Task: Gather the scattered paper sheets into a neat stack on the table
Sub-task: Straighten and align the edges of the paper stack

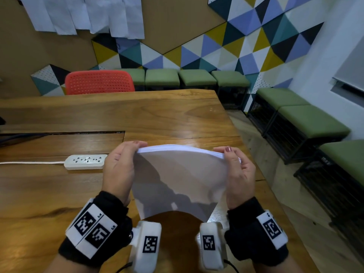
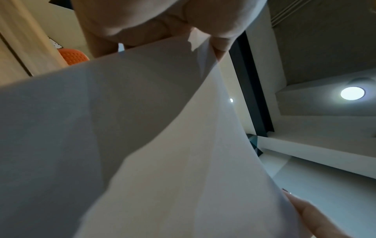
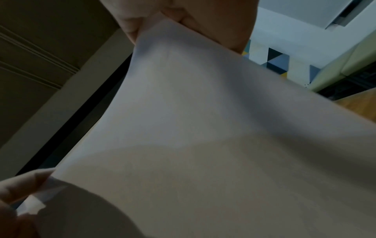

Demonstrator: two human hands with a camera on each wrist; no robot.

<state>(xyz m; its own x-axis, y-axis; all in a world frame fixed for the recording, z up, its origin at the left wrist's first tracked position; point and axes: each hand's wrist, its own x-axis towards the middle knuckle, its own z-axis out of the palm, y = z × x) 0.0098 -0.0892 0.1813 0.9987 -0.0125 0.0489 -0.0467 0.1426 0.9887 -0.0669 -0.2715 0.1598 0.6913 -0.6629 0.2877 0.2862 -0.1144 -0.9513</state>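
Both hands pinch the gathered paper sheets [image 1: 178, 174] at the upper corners: left hand [image 1: 118, 166] on the left corner, right hand [image 1: 239, 172] on the right, thumbs toward the person and the other fingers curled over the top edge. Sheets are held upright above the desk [image 1: 59, 186], close to its near right edge, between the two wrists. Whether the bottom edge touches the wood cannot be told.

Handling, as judged: the bundle is light and limp. Its top edge bows upward between the grips and the lower edge arches. The right wrist view shows the face of the bundle [image 3: 203, 128] curving loosely away from the pinch. Plain sheets of this kind likely slide over one another, so a loose grip would let the edges fan out. They crease easily.

Recommended hold: both side edges, with the lower edge tapped on the desk to square it, then laid flat.

A power strip [image 1: 85, 161] lies on the desk left of the left hand, apart from the sheets
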